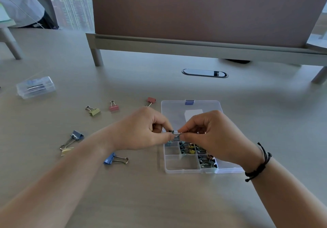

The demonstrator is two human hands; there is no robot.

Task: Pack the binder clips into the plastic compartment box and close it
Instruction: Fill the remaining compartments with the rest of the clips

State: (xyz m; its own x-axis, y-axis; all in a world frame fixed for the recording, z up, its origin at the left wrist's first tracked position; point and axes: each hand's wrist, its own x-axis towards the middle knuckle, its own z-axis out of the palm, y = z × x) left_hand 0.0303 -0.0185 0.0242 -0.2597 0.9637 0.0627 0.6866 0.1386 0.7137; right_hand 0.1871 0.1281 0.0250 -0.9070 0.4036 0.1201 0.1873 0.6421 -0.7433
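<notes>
A clear plastic compartment box (182, 170) lies open on the desk, its lid (177, 107) folded back flat with a blue latch. Several small binder clips fill its right-hand compartments (206, 162); the near left compartments hold nothing. Above the box my left hand (141, 130) and my right hand (210, 134) meet, both pinching one small binder clip (175, 133) between fingertips. Loose clips lie to the left: a blue one (113, 159), a larger blue one (75, 137), a yellow one (66, 150), an olive one (93, 111), a pink one (113, 107), a red one (151, 100).
A small closed clear case (35, 87) sits at far left. A cable port (204, 73) is set in the desk behind the box. A brown divider panel (203, 10) on legs spans the back. A chair with a white garment (23, 6) stands at upper left.
</notes>
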